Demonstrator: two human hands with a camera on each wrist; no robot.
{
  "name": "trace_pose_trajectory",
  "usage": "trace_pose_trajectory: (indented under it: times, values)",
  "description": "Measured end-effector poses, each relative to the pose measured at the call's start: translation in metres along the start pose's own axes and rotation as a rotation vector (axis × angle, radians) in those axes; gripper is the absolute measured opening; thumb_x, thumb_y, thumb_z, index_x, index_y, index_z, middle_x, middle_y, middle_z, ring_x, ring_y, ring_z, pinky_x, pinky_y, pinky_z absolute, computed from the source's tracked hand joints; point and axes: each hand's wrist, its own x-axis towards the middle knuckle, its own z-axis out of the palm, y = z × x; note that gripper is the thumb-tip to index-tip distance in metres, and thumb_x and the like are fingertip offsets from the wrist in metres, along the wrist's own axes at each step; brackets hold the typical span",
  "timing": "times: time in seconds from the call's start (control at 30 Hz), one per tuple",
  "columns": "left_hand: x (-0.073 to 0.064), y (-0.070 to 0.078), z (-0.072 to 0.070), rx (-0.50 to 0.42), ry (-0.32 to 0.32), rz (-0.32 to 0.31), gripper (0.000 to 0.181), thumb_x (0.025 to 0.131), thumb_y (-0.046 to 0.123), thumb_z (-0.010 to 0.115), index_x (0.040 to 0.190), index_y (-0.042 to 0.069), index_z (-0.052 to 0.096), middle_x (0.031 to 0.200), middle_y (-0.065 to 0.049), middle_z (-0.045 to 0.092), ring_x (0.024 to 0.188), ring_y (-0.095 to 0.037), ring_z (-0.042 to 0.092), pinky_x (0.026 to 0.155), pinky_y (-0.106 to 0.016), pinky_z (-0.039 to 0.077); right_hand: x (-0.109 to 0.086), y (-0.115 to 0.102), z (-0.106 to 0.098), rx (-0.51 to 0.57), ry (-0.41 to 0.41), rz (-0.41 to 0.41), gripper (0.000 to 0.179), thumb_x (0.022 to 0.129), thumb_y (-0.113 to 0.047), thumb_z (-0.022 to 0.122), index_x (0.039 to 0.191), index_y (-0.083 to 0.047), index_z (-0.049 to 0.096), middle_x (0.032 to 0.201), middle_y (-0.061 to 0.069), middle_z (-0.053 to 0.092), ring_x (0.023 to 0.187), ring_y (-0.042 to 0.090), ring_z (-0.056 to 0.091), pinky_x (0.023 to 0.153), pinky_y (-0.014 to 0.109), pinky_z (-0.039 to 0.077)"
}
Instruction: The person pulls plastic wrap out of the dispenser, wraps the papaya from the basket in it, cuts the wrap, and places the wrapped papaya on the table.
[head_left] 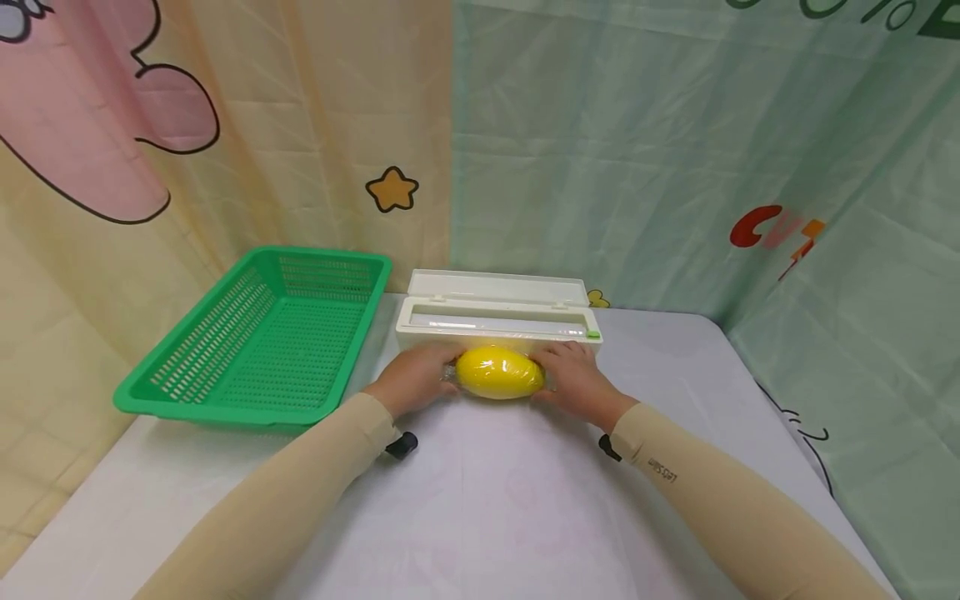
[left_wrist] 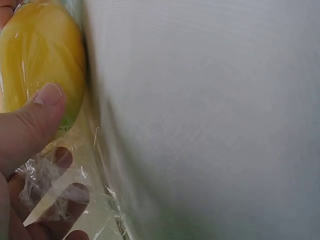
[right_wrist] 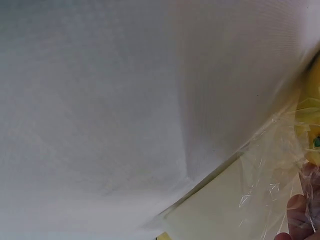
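A yellow oval fruit (head_left: 498,372), wrapped in shiny cling film (right_wrist: 265,185), is held between my two hands in front of a white cling film dispenser (head_left: 420,337). My left hand (head_left: 416,379) grips its left end; in the left wrist view the thumb (left_wrist: 37,120) presses on the fruit, with fingers behind bunched film. At the other end my right hand (head_left: 576,382) holds the fruit and film, its fingertips (right_wrist: 297,212) partly hidden by the frame edge. The dispenser's lid (head_left: 498,287) stands raised, showing a roll inside.
To the left, a green perforated basket (head_left: 225,412) sits on the white-covered table (head_left: 480,517). A green slider (head_left: 593,335) is at the dispenser's right end. Printed curtains (head_left: 600,150) hang behind the table and along the right side.
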Motion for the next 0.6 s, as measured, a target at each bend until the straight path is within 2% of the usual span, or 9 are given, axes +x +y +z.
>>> trace_pose_trajectory:
  times: [0.33, 0.43, 0.6]
  values:
    - [-0.002, -0.002, 0.004, -0.019, -0.010, -0.037, 0.076, 0.084, 0.029, 0.090, 0.151, 0.014, 0.058, 0.139, -0.004, 0.070, 0.132, -0.028, 0.063, 0.114, -0.045, 0.049, -0.004, 0.006, -0.001, 0.033, 0.009, 0.012, 0.075, 0.087, -0.037, 0.088, 0.149, -0.009, 0.057, 0.151, 0.013, 0.058, 0.142, 0.038, 0.044, 0.122, 0.060, 0.030]
    - [-0.003, -0.002, 0.004, 0.000, -0.012, -0.042, 0.079, 0.082, 0.033, 0.091, 0.151, 0.013, 0.057, 0.143, -0.007, 0.067, 0.137, -0.030, 0.060, 0.117, -0.047, 0.046, -0.008, 0.009, -0.001, 0.037, 0.018, -0.004, 0.074, 0.088, -0.038, 0.087, 0.148, -0.008, 0.058, 0.151, 0.014, 0.058, 0.141, 0.039, 0.044, 0.122, 0.061, 0.030]
    - [-0.006, -0.002, 0.003, 0.013, -0.029, -0.089, 0.087, 0.082, 0.041, 0.090, 0.155, 0.013, 0.053, 0.155, -0.010, 0.057, 0.147, -0.035, 0.049, 0.123, -0.052, 0.038, -0.011, 0.010, -0.003, 0.039, 0.011, -0.013, 0.074, 0.087, -0.039, 0.087, 0.148, -0.008, 0.058, 0.149, 0.014, 0.059, 0.142, 0.040, 0.044, 0.122, 0.063, 0.029]
